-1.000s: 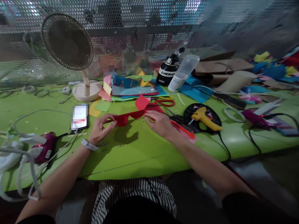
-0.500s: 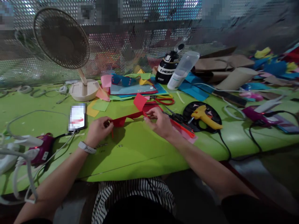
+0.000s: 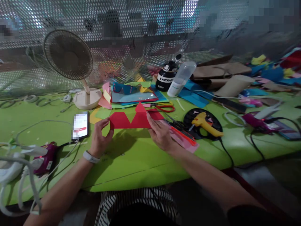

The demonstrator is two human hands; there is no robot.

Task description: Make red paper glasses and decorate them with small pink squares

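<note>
Between my hands a strip of red paper (image 3: 122, 121) faces me, with a V-shaped notch cut in its upper edge. My left hand (image 3: 101, 136) pinches its left end between thumb and fingers. The right end is gripped by my right hand (image 3: 160, 133), whose fingers cover part of it. Behind the strip a red paper piece (image 3: 140, 108) sticks up in a point. Red-handled scissors (image 3: 166, 108) lie just beyond my right hand. To the right, a yellow glue gun (image 3: 203, 122) rests on a round black plate (image 3: 188, 117).
A phone (image 3: 80, 125) lies left of my left hand. Behind are a desk fan (image 3: 69, 56), blue paper glasses (image 3: 124, 88) on stacked sheets, a black bottle (image 3: 166, 78) and a clear bottle (image 3: 182, 78). Power strips (image 3: 45, 157) with cables sit at both sides.
The red strip has been turned from nearly edge-on to facing me, so its notch now shows. My left hand's fingers have lifted upright along its end. The view has tilted slightly up.
</note>
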